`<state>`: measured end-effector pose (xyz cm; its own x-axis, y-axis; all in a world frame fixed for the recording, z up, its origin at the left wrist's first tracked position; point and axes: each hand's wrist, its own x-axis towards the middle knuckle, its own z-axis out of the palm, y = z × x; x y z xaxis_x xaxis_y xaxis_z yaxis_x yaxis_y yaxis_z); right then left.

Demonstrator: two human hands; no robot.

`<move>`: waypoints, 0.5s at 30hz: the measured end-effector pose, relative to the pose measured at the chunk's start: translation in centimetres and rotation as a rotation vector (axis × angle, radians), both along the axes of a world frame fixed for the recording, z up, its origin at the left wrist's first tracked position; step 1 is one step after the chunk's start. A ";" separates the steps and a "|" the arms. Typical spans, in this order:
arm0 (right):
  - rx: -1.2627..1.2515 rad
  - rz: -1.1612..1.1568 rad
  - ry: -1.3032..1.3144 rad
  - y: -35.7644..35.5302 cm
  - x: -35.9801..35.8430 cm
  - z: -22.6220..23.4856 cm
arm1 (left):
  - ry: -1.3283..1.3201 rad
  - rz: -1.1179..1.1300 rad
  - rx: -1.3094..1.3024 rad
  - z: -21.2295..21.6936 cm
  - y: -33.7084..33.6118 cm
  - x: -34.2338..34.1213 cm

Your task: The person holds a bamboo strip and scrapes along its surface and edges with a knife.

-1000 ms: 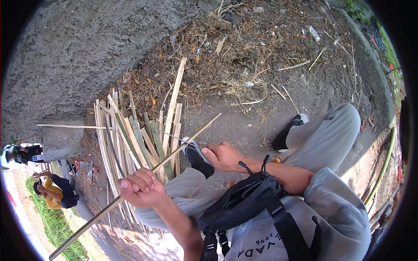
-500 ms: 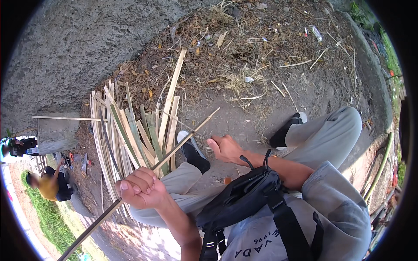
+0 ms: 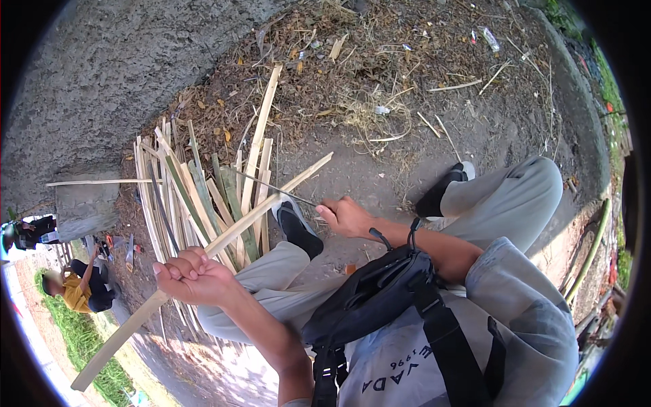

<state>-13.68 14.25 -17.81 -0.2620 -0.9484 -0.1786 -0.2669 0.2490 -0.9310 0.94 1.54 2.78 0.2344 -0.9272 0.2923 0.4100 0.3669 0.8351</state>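
Note:
My left hand [image 3: 193, 278] is closed round a long pale bamboo strip [image 3: 278, 197], which slants from the lower left up to the middle. The strip's light, flat face shows. In my right hand [image 3: 346, 216], fingers wrapped, is the end of a knife; its thin dark blade [image 3: 261, 182] points left, seen nearly edge-on. The blade crosses the strip close to its upper end; whether it touches, I cannot tell. A pile of split bamboo strips [image 3: 196, 186], some green, some pale, lies beyond my left hand. The knife's handle is hidden in my fist.
My black shoes [image 3: 295, 227] stand on bare dirt. A rough concrete surface [image 3: 122, 81] rises at the upper left. One strip [image 3: 102, 182] sticks out leftward over a block. A person in yellow [image 3: 78, 293] sits at the far left. Across my waist hangs a black bag [image 3: 373, 292].
The strip has turned from its dark narrow side to its pale flat face. My left hand has shifted slightly left and up. The blade now shows more clearly from my right hand.

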 end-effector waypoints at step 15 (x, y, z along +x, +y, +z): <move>0.197 -0.092 -0.079 4.1 -0.3 5.4 | -0.011 0.011 0.061 -0.5 -1.4 3.4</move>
